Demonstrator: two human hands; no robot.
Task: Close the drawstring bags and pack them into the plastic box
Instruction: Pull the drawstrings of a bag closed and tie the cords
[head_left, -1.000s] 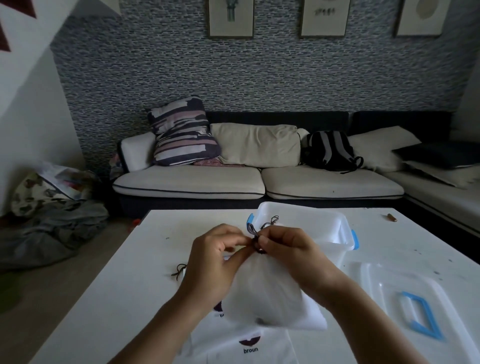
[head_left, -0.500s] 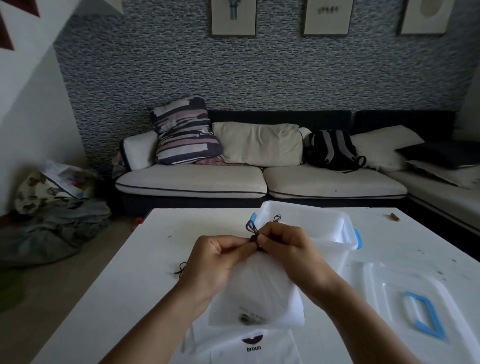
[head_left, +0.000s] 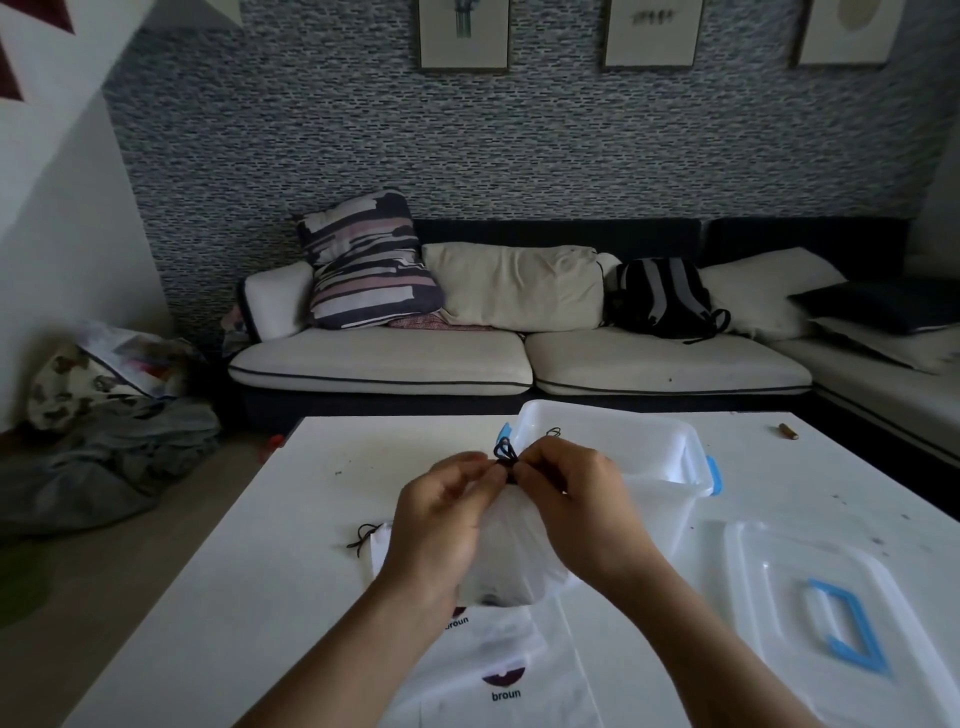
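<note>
At the frame's centre, the left hand (head_left: 441, 512) and right hand (head_left: 569, 499) both pinched the dark drawstring (head_left: 505, 453) of one white bag (head_left: 511, 556), held above the table (head_left: 249, 571). Two more flat bags (head_left: 504, 675) lay at lower centre. One plastic box (head_left: 660, 467) stood open just behind, its one lid (head_left: 831, 597) at lower right.
</note>
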